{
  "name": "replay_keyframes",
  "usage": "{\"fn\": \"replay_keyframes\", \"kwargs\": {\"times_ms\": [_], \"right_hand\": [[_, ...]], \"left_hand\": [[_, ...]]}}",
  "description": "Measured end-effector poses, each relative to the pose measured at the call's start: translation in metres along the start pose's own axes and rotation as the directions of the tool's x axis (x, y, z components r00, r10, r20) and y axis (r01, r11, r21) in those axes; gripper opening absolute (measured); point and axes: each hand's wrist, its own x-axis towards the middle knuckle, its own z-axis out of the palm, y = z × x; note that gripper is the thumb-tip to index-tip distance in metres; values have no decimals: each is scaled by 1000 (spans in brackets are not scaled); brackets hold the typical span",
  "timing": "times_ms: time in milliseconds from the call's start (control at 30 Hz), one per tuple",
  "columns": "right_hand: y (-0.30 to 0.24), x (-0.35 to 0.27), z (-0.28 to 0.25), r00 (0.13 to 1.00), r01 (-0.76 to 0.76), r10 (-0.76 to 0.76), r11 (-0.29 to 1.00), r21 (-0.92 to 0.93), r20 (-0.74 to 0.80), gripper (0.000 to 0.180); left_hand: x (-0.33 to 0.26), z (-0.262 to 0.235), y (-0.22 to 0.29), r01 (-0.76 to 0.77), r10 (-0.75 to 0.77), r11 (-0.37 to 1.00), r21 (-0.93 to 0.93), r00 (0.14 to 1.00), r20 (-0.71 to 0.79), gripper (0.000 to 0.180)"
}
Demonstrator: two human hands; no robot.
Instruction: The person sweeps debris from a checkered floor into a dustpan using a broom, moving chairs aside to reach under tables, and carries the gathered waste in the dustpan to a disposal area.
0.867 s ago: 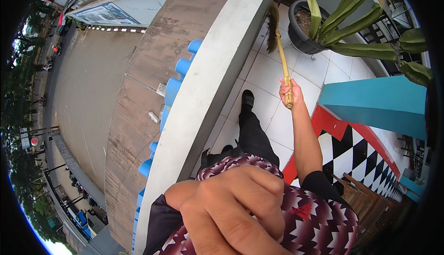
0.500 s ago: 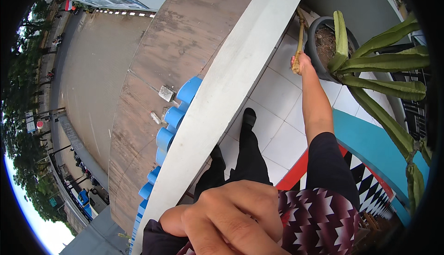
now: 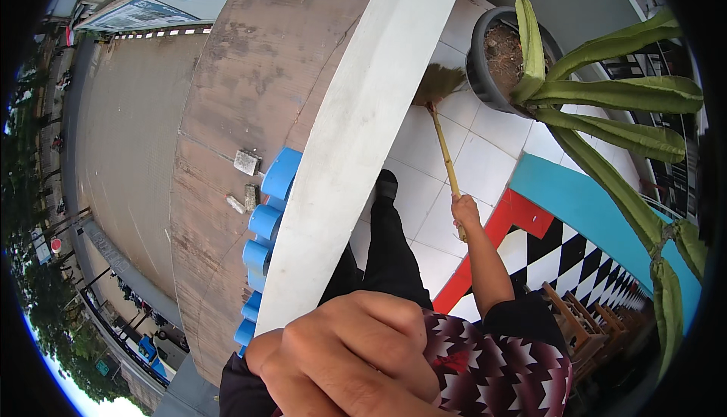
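Observation:
My right hand [image 3: 463, 211] is closed round the upper end of a broom's yellowish stick handle. The broom [image 3: 444, 141] slants away from me, its dark brown bristles [image 3: 440, 82] on the white tile floor between the pale ledge and a grey plant pot [image 3: 478, 69]. Close below the view, my left hand [image 3: 356, 349] is raised in front of my body with its fingers curled in. Its palm side and anything held there are hidden.
A tall cactus-like plant [image 3: 613, 95] spreads long green stems on the right. The white ledge [image 3: 341, 129] runs along my left, with blue rounded objects [image 3: 265, 220] beyond it. Red and turquoise floor bands [image 3: 560, 182], a checkered floor and wooden chairs [image 3: 579, 322] lie right.
My right hand has drawn back toward me with the broom. The bristles now show beside the pot. My view has shifted slightly; my left hand stays curled.

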Motion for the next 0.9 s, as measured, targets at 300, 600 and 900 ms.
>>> {"fn": "replay_keyframes", "kwargs": {"times_ms": [300, 600, 900], "right_hand": [[87, -178, -41, 988, -101, 77, 978, 183, 130, 42], [-15, -127, -70, 993, 99, -116, 909, 406, 18, 39], [-165, 127, -70, 966, 247, -196, 894, 374, -169, 44]], "left_hand": [[38, -10, 90, -439, 428, 890, 127, 898, 104, 6], [8, 1, 144, -389, 413, 790, 475, 909, 58, 8], [-2, 14, 88, -309, 342, 906, 291, 937, -70, 26]]}}
